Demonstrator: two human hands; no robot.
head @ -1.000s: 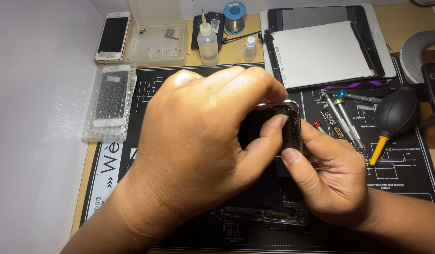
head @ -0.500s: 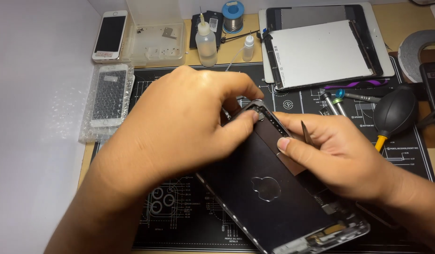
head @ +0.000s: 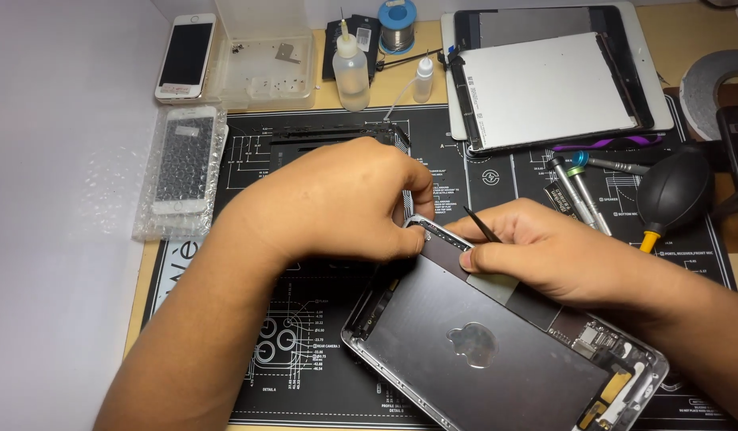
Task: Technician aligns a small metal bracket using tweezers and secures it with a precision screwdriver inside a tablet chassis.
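An opened silver tablet housing (head: 473, 343) with a dark inner plate lies tilted on the black repair mat (head: 305, 335). My left hand (head: 329, 203) is curled over its upper left corner, its fingertips pinching the frame edge there. My right hand (head: 544, 251) rests on the housing's top edge and holds a thin black pointed tool (head: 482, 226) between its fingers, tip pointing up and left. A black screen frame (head: 337, 136) lies on the mat behind my left hand, partly hidden.
Behind the mat: a white phone (head: 185, 56), a clear parts box (head: 265, 64), two dropper bottles (head: 351, 68), a solder spool (head: 397, 14), a tablet display panel (head: 548, 80). A bubble-wrapped phone screen (head: 181, 168) lies left. Screwdrivers (head: 576, 187) and a black air blower (head: 674, 191) lie right.
The housing, held upright between both hands a second ago, has been lowered flat onto the mat. Both hands now sit at its top corner, and the screen frame behind is uncovered.
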